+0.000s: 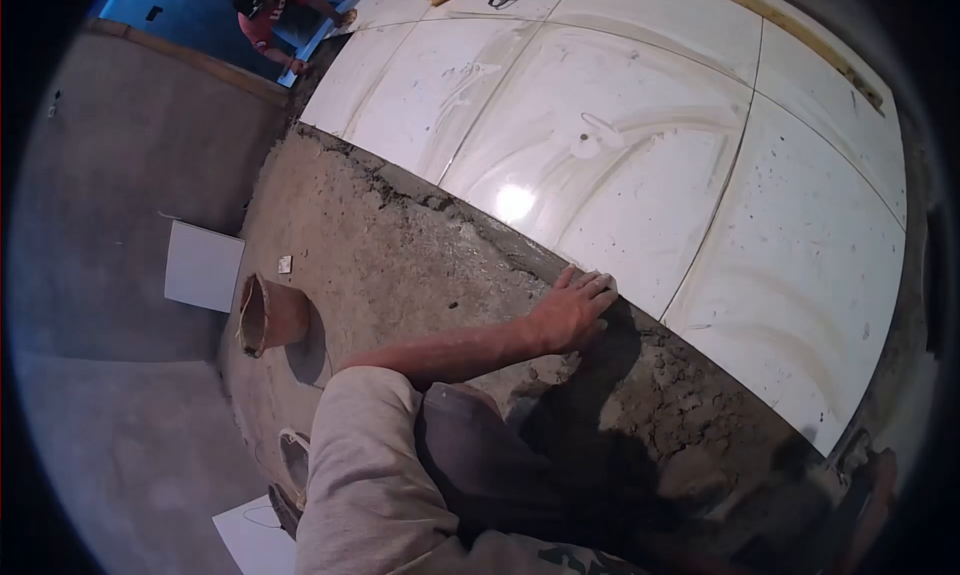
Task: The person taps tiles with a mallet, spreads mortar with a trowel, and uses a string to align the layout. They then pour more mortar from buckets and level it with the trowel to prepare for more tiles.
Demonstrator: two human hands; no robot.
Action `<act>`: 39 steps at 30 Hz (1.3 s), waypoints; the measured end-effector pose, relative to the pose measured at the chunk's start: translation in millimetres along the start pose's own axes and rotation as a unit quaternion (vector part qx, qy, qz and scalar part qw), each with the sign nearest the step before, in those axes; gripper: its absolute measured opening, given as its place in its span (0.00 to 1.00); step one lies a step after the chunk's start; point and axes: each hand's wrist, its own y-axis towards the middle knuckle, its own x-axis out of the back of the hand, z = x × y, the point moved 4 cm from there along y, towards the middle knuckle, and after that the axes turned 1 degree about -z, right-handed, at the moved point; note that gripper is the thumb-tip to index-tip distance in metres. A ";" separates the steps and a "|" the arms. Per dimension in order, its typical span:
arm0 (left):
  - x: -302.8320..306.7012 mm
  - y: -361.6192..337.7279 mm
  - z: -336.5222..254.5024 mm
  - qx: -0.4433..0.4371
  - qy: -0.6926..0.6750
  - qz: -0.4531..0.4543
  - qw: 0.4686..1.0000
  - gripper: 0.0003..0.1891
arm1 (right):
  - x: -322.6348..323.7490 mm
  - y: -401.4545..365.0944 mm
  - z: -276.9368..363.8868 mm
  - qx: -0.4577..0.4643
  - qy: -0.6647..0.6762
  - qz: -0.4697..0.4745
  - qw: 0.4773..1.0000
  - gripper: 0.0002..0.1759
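My left hand (pixel 575 311) reaches out from a beige sleeve. It rests at the edge of a large white floor tile (pixel 640 225), fingers stretched out and slightly apart over the rim, with nothing held. Smears and specks of dried mortar mark the tile, and a lamp reflects near its left corner. Below the tile edge lies rough, damp mortar (pixel 690 400), partly in shadow. At the dark lower right, what looks like my right hand or forearm (pixel 878 500) shows dimly beside the tile corner; its fingers cannot be made out.
A clay-coloured bucket (pixel 285 315) stands on the bare floor at left, near a white tile piece (pixel 204 265) leaning by the wall. Another white piece (pixel 255 537) lies lower left. A person in red (pixel 270 15) crouches at the far end. A wooden strip (pixel 800 35) crosses the far tiles.
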 end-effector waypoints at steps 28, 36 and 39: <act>4.5 -0.6 22.3 0.065 0.004 -0.017 0.998 0.25 | -24.6 46.7 -15.4 0.071 -0.231 -0.075 0.967 0.21; 20.2 0.7 25.1 0.100 -0.020 -0.045 0.994 0.25 | -4.3 21.6 -1.9 -0.017 -0.160 -0.097 0.982 0.15; 16.7 -3.3 19.3 0.078 0.026 -0.053 0.995 0.27 | -6.2 26.0 -4.0 -0.015 -0.154 -0.097 0.983 0.15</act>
